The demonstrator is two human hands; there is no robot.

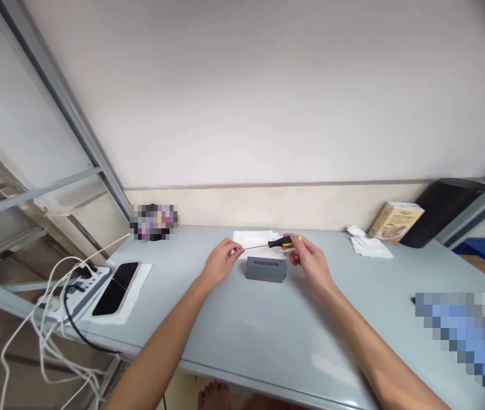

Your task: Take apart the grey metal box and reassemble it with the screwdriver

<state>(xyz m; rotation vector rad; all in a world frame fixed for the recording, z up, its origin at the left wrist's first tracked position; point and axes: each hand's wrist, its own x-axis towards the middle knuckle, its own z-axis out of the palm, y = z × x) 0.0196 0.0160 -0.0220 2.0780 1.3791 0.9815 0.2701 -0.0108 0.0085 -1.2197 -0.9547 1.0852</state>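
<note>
A screwdriver (278, 243) with a black and yellow handle is held almost level above the table, its thin shaft pointing left. My right hand (311, 263) is closed around the handle. At the tip, the fingers of my left hand (220, 263) are pinched together; whether a small part lies between them is too fine to tell. Just below the shaft, a dark grey box (267, 271) with a row of vent slots rests on the table, between my hands and touched by neither. White paper (253, 236) lies behind it, partly hidden by the screwdriver.
The grey-blue table (242, 330) meets a wall. On the left are a phone (116, 288) on paper and a power strip (82, 293) with tangled cables. Tissues (371, 247), a yellow carton (396, 222) and a black cylinder (443, 210) stand back right. Blurred items lie at both sides.
</note>
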